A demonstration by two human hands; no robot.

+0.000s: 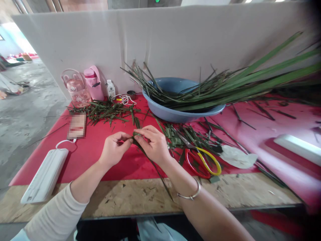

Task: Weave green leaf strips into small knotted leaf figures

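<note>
Between my two hands, above the red table cover, is a green leaf strip (144, 152), folded into a small bundle at the fingertips. One long tail of it hangs down toward the table's front edge, and a wider end sticks up behind. My left hand (114, 147) pinches it between thumb and index finger. From the other side my right hand (154, 142) grips the folded part, thumb in front and fingers behind. Close to my right hand lie scissors (203, 162) with one red and one yellow handle, beside several woven leaf pieces (173, 135).
A blue basin (168, 115) holds long green leaves (238, 83) that stretch far right. Leaf scraps (105, 110) lie at back left, near pink bottles (94, 83). A white power bank (46, 175) is cabled to a blurred phone-like object (77, 125). Crumpled white plastic (237, 156) lies right.
</note>
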